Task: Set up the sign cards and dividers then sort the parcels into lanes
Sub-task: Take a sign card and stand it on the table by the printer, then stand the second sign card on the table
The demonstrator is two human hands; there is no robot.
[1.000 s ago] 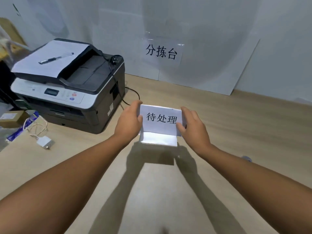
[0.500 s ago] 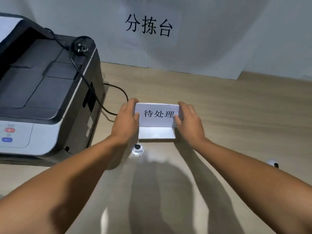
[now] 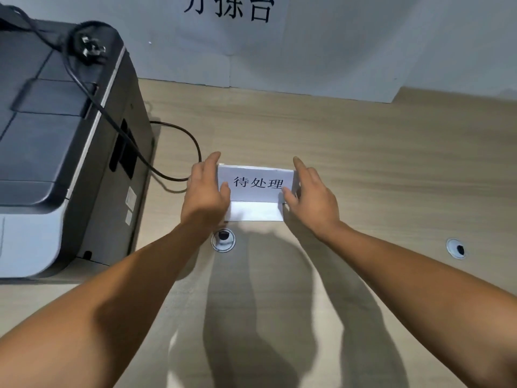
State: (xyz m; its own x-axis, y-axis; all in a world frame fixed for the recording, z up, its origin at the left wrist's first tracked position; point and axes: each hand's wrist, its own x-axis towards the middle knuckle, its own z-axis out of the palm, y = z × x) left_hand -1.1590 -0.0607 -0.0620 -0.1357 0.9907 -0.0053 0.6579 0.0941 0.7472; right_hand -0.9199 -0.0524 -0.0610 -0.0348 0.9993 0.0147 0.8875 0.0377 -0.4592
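A white folded sign card (image 3: 256,186) with black Chinese characters stands on the wooden table (image 3: 377,163), its front flap lying flat toward me. My left hand (image 3: 205,196) grips the card's left edge, thumb on the front face. My right hand (image 3: 312,196) holds the right edge the same way. No dividers or parcels are in view.
A grey and white printer (image 3: 56,141) fills the left side, its black cable (image 3: 179,152) looping onto the table just left of my left hand. Two round cable grommets (image 3: 223,240) (image 3: 456,248) sit in the tabletop. A paper wall sign (image 3: 232,9) hangs behind.
My view has moved closer and lower toward the table. The card has come down near the grommet and rests on the table, both hands still on its edges.
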